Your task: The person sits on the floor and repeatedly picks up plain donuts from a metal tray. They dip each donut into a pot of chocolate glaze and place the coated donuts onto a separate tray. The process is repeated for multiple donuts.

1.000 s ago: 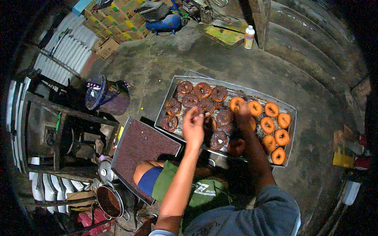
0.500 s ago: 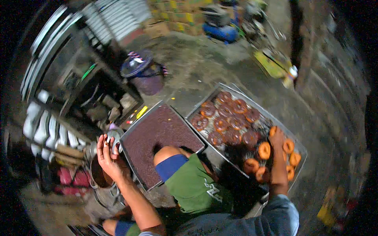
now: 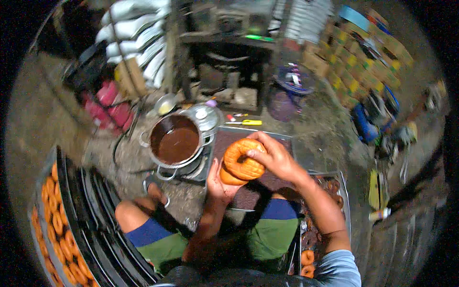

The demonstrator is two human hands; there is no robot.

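Two plain ring doughnuts are together in front of me. My right hand (image 3: pixel 271 155) grips the upper doughnut (image 3: pixel 234 155), thumb at its hole and fingers over its far edge. Beneath it, a second doughnut (image 3: pixel 231 178) is partly covered and rests in the fingers of my left hand (image 3: pixel 222 189). Both hands are above a tray of dark brown sprinkles (image 3: pixel 222 146). To the left of the hands stands a two-handled metal pot (image 3: pixel 157 155) with dark chocolate (image 3: pixel 174 143) inside.
A tray (image 3: pixel 345 191) at my right holds chocolate-coated and plain doughnuts (image 3: pixel 307 257). Stacked dark trays (image 3: pixel 107 215) and many doughnuts (image 3: pixel 57 220) are at lower left. Beyond the pot lie a metal lid (image 3: pixel 203 119), a small bowl (image 3: pixel 166 104) and a yellow-handled tool (image 3: pixel 251 123).
My right hand has come from the doughnut tray and now holds a doughnut in front of me. My left hand, raised and open before, now supports another. The view has swung left.
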